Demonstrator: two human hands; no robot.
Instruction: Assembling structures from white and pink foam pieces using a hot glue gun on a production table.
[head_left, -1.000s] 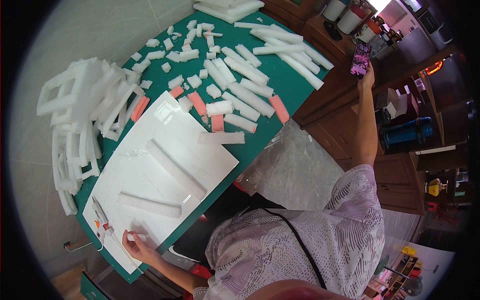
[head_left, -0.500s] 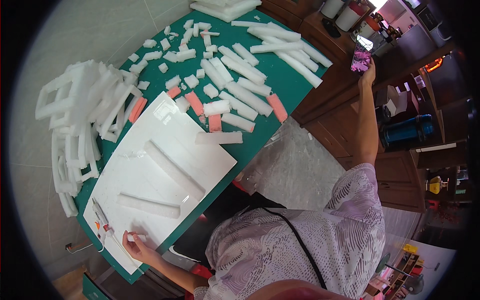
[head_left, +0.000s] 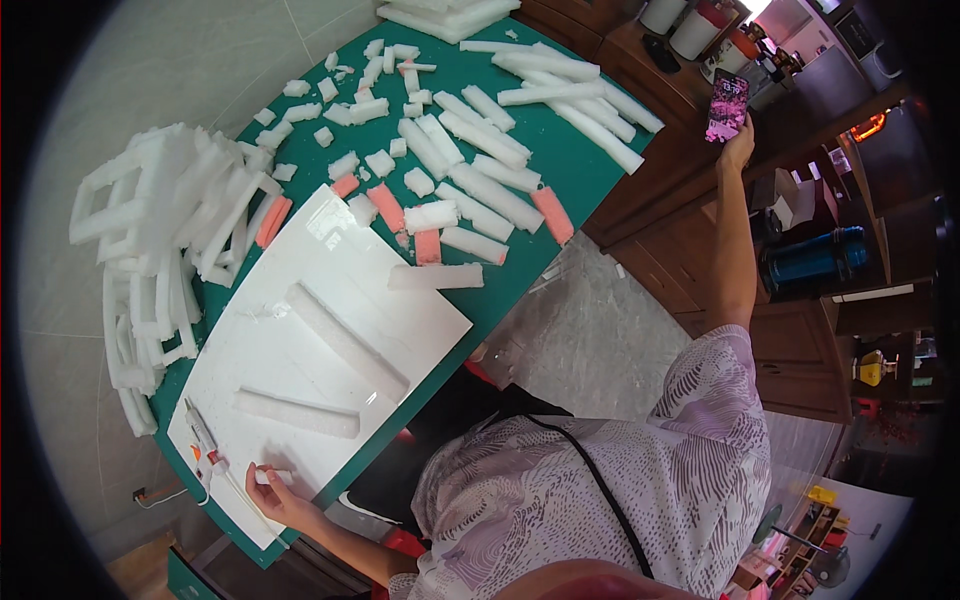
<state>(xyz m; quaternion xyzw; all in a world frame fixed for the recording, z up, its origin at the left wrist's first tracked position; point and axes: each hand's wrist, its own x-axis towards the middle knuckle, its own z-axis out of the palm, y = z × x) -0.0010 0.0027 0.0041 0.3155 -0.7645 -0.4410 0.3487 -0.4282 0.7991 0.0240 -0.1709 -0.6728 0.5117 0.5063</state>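
Observation:
At the table's near left corner, my left hand (head_left: 276, 500) closes its fingers on a small white foam piece (head_left: 276, 477). It is just above the edge of a white board (head_left: 235, 345). On that board lie a long white foam strip (head_left: 345, 340) and a shorter white foam strip (head_left: 296, 411). A glue gun (head_left: 203, 433) with a cable rests beside my left hand. Stretched far out to the right, my right hand (head_left: 737, 149) grips a smartphone (head_left: 727, 108), its lit screen showing a pink picture.
The green table (head_left: 540, 290) carries white foam strips (head_left: 490, 137), small foam cubes, and pink foam pieces (head_left: 553, 214). Stacked white foam frames (head_left: 150, 200) rise at its left edge. To the right stand a brown wooden cabinet (head_left: 790, 360) and a blue cylindrical bottle (head_left: 815, 258).
The smartphone in my right hand has turned slightly, and its screen shows more plainly, without the bright glare at its top. My left hand stays in place with the foam piece.

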